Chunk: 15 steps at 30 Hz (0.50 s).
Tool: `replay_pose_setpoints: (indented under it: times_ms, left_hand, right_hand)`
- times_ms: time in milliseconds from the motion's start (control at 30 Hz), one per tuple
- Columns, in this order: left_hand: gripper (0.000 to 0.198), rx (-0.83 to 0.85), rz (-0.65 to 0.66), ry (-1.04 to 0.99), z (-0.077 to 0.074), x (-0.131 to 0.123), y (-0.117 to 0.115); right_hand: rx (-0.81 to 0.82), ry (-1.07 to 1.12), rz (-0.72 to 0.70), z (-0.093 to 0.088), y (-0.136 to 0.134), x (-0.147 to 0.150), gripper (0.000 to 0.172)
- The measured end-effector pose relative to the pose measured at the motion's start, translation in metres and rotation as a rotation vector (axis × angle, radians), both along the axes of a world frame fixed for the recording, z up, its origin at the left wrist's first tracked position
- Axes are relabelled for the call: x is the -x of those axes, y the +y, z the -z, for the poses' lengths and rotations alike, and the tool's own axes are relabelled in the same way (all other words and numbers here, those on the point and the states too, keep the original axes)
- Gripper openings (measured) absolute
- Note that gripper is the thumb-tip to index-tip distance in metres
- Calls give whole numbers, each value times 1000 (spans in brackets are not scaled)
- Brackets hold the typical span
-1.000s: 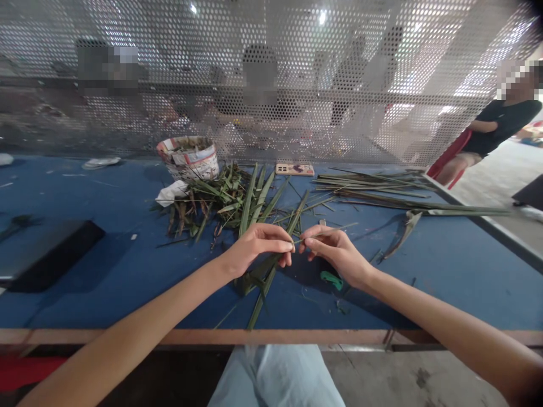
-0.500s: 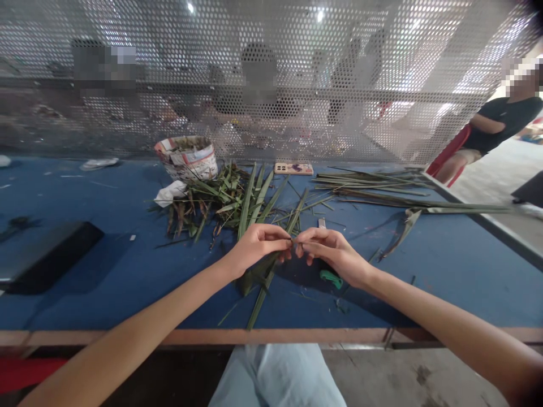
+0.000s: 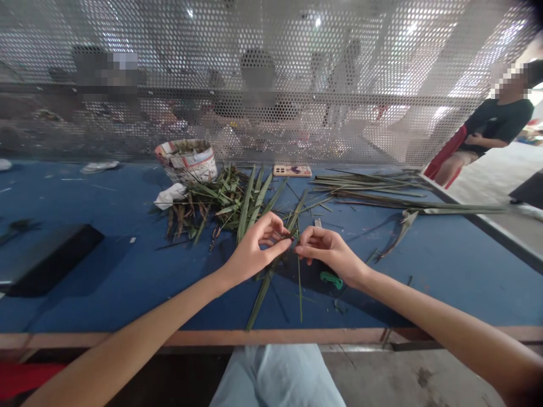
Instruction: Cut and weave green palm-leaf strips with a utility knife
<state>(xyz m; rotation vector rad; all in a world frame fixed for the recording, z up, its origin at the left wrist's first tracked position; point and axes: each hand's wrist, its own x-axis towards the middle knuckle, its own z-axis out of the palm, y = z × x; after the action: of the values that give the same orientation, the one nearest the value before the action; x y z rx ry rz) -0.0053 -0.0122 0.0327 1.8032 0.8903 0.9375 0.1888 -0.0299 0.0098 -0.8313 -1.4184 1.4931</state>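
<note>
As a thin green leaf strip (image 3: 300, 289) hangs over the blue table (image 3: 127, 271) between the hands, the left hand (image 3: 263, 244) pinches narrowly at its top; the right hand (image 3: 326, 249) curls close beside it, its grip impossible to tell, while a leaf heap (image 3: 231, 200), newspaper-covered container (image 3: 190, 163) and phone (image 3: 292, 170) lie farther back, before a perforated metal screen (image 3: 348, 121), with a seated person (image 3: 496, 124) beyond the table's right edge

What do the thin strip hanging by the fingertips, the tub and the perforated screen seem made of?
Thin strip: likely leaf, matt green like the leaves nearby.
Tub: perhaps paper or plastic; its printed, uneven wall fits either.
Perforated screen: probably metal, grey with a dull sheen and regular small holes.
</note>
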Motion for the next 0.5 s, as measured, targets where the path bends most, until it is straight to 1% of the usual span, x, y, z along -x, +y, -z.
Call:
replay_pose_setpoints:
  times_ms: [33,100,167,233,367,500]
  left_hand:
    - [15,-50,13,33,-1,0,-1]
    - [20,-126,64,108,-3,0,-2]
    - [25,-170,118,176,-2,0,-3]
    - [24,-197,148,228,1,-1,-4]
    - [22,-227,134,288,11,-2,-5]
    - [20,-266,104,322,16,-4,-7]
  right_hand:
    - [-11,-1,15,1,0,0,26]
    - [-32,-3,44,3,0,0,27]
    - [-58,-14,81,5,0,1,29]
    - [-80,-33,129,7,-1,1,30]
    - [-84,-57,197,9,-1,1,33]
    - [-78,-38,202,10,-1,2,33]
